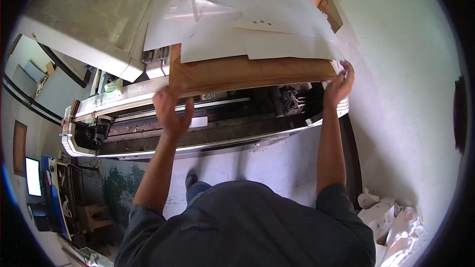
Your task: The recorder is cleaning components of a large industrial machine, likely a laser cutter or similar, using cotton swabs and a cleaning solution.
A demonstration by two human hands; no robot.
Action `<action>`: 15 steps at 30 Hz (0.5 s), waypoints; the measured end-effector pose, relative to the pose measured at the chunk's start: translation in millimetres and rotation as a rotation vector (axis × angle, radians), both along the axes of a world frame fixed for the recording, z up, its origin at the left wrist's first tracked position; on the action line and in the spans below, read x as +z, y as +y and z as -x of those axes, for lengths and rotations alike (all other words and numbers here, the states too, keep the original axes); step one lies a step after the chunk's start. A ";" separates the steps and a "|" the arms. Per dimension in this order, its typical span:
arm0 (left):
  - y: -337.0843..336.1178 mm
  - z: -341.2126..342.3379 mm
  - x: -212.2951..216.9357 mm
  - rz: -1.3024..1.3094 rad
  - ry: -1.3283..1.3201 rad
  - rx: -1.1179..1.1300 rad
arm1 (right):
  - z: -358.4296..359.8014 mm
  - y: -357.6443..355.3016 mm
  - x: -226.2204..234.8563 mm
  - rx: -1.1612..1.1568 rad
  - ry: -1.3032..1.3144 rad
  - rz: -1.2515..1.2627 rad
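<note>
glare on white sheets (pixel 222 39); left hand (pixel 170 111) blurred, perhaps by motion; machine trough (pixel 237 128) dim; edges bent, corners black.

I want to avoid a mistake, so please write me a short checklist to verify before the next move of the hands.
1. Right hand at the right end of the brown material: ok.
2. Left hand gripping its front edge: cannot tell; the hand is blurred.
3. White sheets aligned with one another: not ok; their front edges are stepped and uneven.
4. Space over the long machine's open trough clear of hands: not ok; seen from above, the left hand overlaps it.
5. Small white piece in the trough fixed in place: cannot tell.
</note>
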State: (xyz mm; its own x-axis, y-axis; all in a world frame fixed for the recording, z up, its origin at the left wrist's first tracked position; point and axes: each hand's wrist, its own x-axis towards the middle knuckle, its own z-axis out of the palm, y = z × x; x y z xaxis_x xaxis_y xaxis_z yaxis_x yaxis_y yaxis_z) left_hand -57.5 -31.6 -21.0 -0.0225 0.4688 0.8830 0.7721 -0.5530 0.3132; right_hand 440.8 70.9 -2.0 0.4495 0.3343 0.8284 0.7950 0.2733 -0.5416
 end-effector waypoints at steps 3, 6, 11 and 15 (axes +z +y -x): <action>-52.8 39.6 -66.3 0.097 0.165 -0.097 | 55.7 -51.7 -15.3 0.152 0.152 0.025; -96.6 68.4 -110.6 0.312 0.194 -0.184 | 104.1 -109.1 -57.7 0.207 0.160 0.126; -130.7 147.3 -131.3 0.465 0.111 -0.182 | 200.7 -181.3 -111.9 0.125 -0.178 0.317; -126.8 221.1 -126.4 0.559 0.100 -0.154 | 292.0 -195.8 -115.7 0.180 -0.281 0.527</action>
